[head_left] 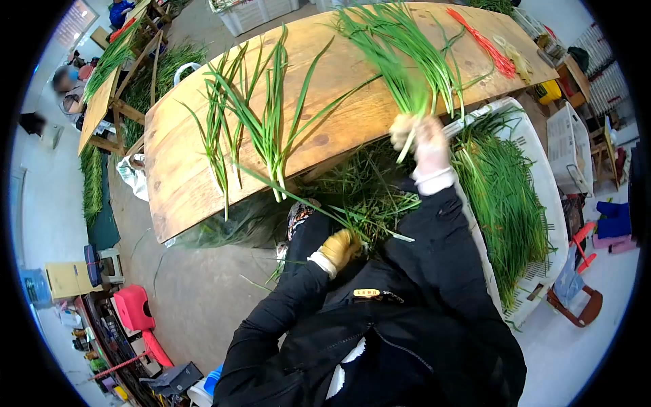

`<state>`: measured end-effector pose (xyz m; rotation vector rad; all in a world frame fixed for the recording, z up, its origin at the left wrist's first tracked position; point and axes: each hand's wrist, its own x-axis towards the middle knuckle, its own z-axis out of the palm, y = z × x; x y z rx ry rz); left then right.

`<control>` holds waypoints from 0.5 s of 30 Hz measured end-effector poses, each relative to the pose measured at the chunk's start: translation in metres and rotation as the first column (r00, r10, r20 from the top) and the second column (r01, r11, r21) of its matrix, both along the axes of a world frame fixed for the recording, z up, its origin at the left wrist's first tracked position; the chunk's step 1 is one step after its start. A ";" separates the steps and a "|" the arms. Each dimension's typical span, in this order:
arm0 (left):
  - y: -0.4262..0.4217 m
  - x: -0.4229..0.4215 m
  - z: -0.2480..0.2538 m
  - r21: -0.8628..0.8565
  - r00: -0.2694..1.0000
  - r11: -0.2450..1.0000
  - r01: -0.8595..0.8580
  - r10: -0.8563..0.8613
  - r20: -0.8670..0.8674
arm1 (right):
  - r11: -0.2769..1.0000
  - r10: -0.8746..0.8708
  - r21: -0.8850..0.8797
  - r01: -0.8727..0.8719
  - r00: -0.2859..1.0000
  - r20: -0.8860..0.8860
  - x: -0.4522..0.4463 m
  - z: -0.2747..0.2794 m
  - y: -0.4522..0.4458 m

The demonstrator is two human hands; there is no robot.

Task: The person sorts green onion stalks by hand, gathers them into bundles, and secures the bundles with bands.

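Observation:
In a pale glove, my right hand [426,142] is closed around the white ends of a bunch of garlic chives [410,95] at the table's near edge; the hand and part of the bunch are blurred. My left hand [339,251], in a yellowish glove, is curled over my lap beside loose chive leaves [373,217]. Whatever its fingers hold is hidden. Small groups of chives [271,129] lie on the left half of the wooden table [183,149], white ends towards me. More chives [434,54] lie beside the bunch in my right hand.
To my right stands a white plastic crate [542,203] heaped with chives [502,210]. Red ties [485,44] and a pale glove [513,57] lie on the table's far right. A red stool [133,307] is at left. Another person [71,91] sits by a second table [102,108].

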<state>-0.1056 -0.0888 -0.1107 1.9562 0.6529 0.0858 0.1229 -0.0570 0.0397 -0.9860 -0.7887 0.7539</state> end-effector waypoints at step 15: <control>0.165 0.013 0.155 0.661 0.907 0.665 -0.348 0.059 0.418 | 0.918 0.339 -0.396 0.004 0.512 0.790 -0.102 -0.054 0.051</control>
